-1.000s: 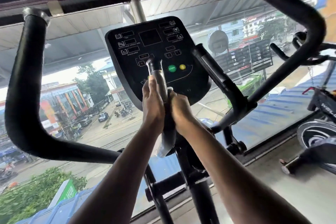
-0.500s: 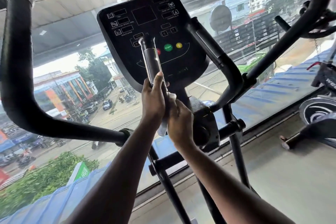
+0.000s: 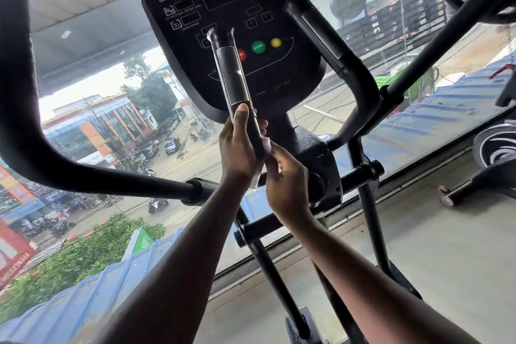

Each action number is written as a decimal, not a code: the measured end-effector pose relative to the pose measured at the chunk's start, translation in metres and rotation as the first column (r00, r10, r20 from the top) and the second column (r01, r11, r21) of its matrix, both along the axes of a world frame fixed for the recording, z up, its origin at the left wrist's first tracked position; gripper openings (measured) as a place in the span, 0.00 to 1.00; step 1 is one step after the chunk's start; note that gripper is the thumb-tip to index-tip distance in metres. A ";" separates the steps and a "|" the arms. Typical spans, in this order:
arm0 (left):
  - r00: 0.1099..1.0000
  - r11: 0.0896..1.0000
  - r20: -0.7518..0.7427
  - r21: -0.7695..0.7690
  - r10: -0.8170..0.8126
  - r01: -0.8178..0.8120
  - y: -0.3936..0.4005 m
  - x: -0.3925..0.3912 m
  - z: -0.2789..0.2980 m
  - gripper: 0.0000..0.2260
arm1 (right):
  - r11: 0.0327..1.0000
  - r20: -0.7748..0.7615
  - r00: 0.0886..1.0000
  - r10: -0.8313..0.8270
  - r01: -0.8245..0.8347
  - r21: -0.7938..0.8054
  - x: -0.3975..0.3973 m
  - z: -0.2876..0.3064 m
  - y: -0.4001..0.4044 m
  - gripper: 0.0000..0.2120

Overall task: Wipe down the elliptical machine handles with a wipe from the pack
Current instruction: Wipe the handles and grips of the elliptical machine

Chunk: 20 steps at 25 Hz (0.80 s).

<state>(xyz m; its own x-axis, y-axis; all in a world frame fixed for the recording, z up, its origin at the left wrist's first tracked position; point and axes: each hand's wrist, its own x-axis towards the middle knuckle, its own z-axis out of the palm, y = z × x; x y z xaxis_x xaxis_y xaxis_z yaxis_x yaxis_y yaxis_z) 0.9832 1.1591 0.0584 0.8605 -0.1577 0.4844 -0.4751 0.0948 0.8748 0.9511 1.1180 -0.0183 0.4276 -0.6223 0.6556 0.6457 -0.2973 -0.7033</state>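
1. While wiping the inner handle (image 3: 233,75) in front of the console (image 3: 223,8): left hand (image 3: 237,145) wrapped round the bar just below its silver sensor strip, thumb up along the bar, grip closed on the handle.
2. Right hand (image 3: 284,179) just beside and below the left, fingers pinched shut on the wipe (image 3: 265,145), pressing it against the bar's right side; only a pale corner of wipe visible between the hands.
3. Pack not in view.
4. Progress, as a guess: mid-task. Lower stretch of this handle under treatment; upper part and tip not covered by the wipe now.
5. Likely left to do: second inner handle (image 3: 326,33) to the right, plus the two long swing arms, left arm (image 3: 25,109) and right arm (image 3: 435,42). No visible sign of either being wiped or dry.
6. Room: console close behind the handle top, tight for fingers there. Pivot housing (image 3: 315,159) just right of the right hand, an edge to knock. Window (image 3: 111,131) beyond. Open space toward the body and below the hands.
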 end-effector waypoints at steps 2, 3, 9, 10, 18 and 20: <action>0.999 0.999 -0.024 0.028 -0.035 0.036 0.006 0.004 -0.015 0.21 | 1.000 0.025 1.000 -0.012 0.012 0.020 -0.003 0.010 0.000 0.15; 0.997 0.997 -0.046 0.043 -0.061 0.063 0.009 0.006 -0.024 0.23 | 0.999 0.075 0.996 -0.049 0.049 0.004 -0.005 0.007 0.006 0.15; 0.996 0.989 0.014 0.117 -0.090 0.088 0.016 0.025 -0.052 0.38 | 0.997 -0.134 0.990 -0.034 0.043 0.060 0.016 -0.039 0.010 0.11; 0.996 0.990 0.028 0.114 -0.090 0.086 0.016 0.026 -0.054 0.40 | 0.993 -0.135 0.991 0.010 0.006 0.118 0.016 -0.037 0.008 0.11; 0.992 0.984 0.088 0.158 -0.093 0.078 0.019 0.032 -0.064 0.47 | 0.983 -0.354 0.923 0.152 -0.105 0.148 0.049 -0.059 0.008 0.11; 0.987 0.982 0.118 0.166 -0.112 0.092 0.020 0.037 -0.069 0.50 | 0.983 -0.279 0.957 0.085 -0.034 0.182 0.045 -0.056 0.014 0.11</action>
<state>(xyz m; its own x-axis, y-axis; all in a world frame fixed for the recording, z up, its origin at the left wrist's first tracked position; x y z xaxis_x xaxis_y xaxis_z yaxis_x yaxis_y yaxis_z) 1.0200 1.1792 -0.0104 0.7695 -0.3257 0.5494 -0.5775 0.0126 0.8163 0.9961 1.1322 -0.0743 0.6201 -0.6829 0.3862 0.4246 -0.1218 -0.8972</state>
